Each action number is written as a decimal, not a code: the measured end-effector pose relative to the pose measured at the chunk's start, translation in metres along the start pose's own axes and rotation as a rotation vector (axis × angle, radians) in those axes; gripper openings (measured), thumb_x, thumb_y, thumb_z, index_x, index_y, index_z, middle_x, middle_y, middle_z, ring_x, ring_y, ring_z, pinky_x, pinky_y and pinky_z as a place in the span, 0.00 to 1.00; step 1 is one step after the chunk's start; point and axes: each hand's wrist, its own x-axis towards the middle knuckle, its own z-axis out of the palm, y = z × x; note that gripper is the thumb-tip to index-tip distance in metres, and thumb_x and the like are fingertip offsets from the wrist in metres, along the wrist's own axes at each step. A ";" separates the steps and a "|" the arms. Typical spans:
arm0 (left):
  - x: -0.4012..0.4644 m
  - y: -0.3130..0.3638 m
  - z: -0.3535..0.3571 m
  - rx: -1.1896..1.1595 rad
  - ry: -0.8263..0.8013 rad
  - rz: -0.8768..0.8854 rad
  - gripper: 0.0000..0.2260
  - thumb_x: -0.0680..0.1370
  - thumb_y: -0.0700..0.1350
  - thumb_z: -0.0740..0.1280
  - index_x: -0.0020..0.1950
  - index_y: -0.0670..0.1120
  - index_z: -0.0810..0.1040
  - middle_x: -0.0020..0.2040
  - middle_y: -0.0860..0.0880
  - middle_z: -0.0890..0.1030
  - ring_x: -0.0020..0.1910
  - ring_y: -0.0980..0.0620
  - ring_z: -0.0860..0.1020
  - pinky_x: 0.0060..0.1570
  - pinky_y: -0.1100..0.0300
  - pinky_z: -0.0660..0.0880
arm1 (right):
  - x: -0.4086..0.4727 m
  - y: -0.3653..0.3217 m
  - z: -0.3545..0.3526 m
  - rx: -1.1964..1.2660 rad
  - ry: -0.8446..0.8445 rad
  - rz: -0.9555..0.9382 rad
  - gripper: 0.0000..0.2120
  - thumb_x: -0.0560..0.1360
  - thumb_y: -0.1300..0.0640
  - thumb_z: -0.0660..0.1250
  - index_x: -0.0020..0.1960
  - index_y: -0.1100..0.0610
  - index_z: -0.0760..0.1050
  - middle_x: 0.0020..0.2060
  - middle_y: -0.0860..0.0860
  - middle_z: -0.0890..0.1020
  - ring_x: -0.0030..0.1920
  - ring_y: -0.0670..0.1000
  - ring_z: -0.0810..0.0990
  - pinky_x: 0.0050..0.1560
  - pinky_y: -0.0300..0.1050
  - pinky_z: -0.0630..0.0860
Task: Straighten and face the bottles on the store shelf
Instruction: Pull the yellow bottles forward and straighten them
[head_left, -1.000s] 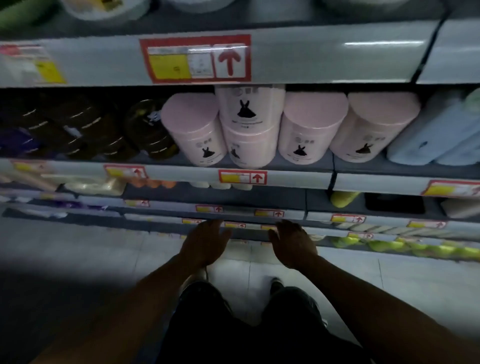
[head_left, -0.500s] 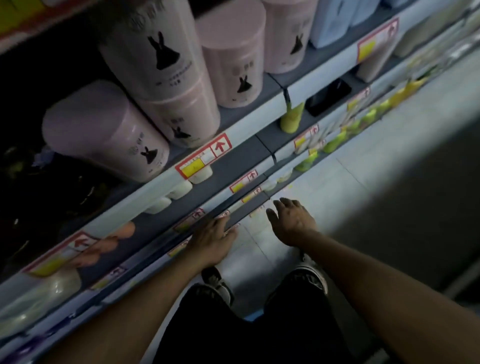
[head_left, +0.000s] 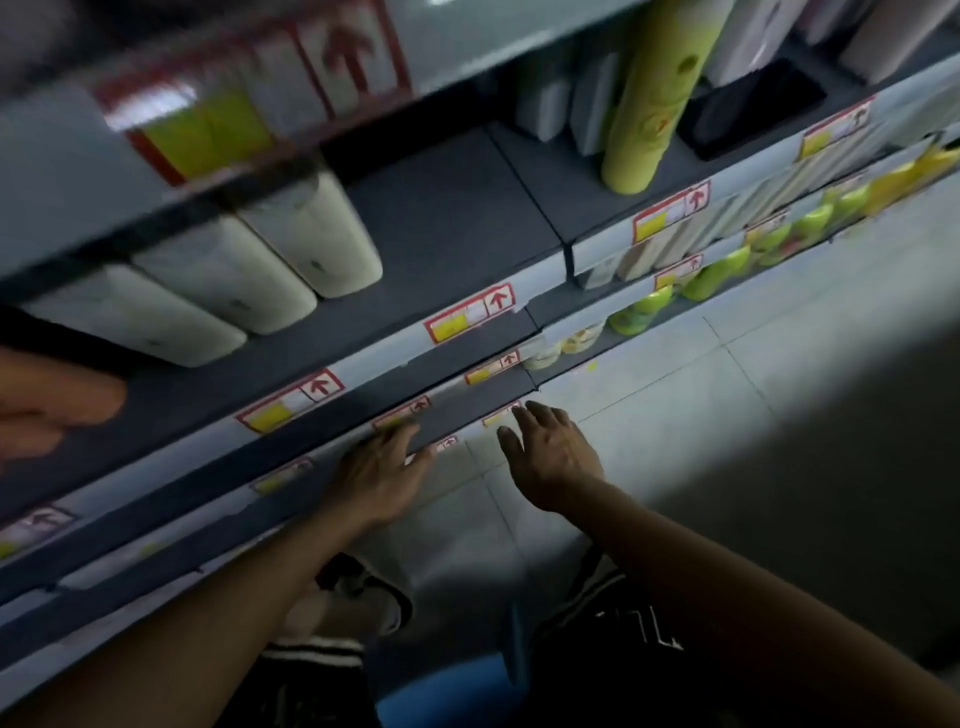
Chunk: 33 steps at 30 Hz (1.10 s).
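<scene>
Head view, tilted and blurred by motion. Left hand (head_left: 382, 480) stretched out low over the front edge of a lower shelf (head_left: 457, 415), fingers (head_left: 400, 441) straight and loosely spread, holding nothing; touching the edge or just above it, cannot tell. Right hand (head_left: 553, 457) just beside it, out past the shelf edges and above the tiled floor (head_left: 727, 415), fingers relaxed and slightly parted, thumb out to the side, also holding nothing. Both forearms bare, reaching forward from the bottom of the view. Three cream bottles (head_left: 228, 291) side by side on the dark shelf board (head_left: 441, 234) up at left, bases toward the front, touching one another. Further right on the same level, a tall lime-green bottle (head_left: 660, 98) near the shelf front, with pale containers (head_left: 566, 104) behind it and a black tray-like thing (head_left: 753, 111) to its right. Red-framed price tags with yellow patches and up arrows along the shelf fronts, one (head_left: 470, 314) below the cream bottles. Lower at right, a row of small green bottles (head_left: 722, 270) running along a bottom shelf toward the far right, yellow ones beyond. Orange shapes (head_left: 57, 400) at the left edge, too blurred to tell what. Dark shorts and a sandalled foot (head_left: 363, 597) below the arms.
</scene>
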 end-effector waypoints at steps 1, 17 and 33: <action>0.017 -0.007 0.009 -0.025 0.021 0.005 0.28 0.81 0.63 0.55 0.80 0.55 0.61 0.80 0.49 0.63 0.77 0.46 0.63 0.74 0.50 0.61 | 0.015 0.002 0.010 -0.005 0.015 -0.019 0.32 0.82 0.36 0.42 0.80 0.52 0.58 0.79 0.53 0.62 0.78 0.56 0.59 0.78 0.53 0.59; 0.150 -0.118 0.088 -0.106 0.796 0.477 0.18 0.77 0.53 0.61 0.65 0.50 0.77 0.59 0.52 0.76 0.61 0.49 0.73 0.61 0.52 0.71 | 0.154 -0.026 0.130 0.059 0.709 -0.290 0.23 0.81 0.43 0.53 0.70 0.53 0.73 0.62 0.53 0.75 0.61 0.58 0.72 0.62 0.54 0.72; 0.025 -0.223 0.130 -0.317 1.018 0.352 0.25 0.74 0.60 0.56 0.62 0.49 0.79 0.58 0.49 0.80 0.60 0.46 0.76 0.61 0.55 0.70 | 0.036 -0.081 0.173 -0.022 0.727 -0.276 0.26 0.81 0.43 0.57 0.73 0.56 0.70 0.67 0.57 0.74 0.69 0.60 0.68 0.68 0.55 0.68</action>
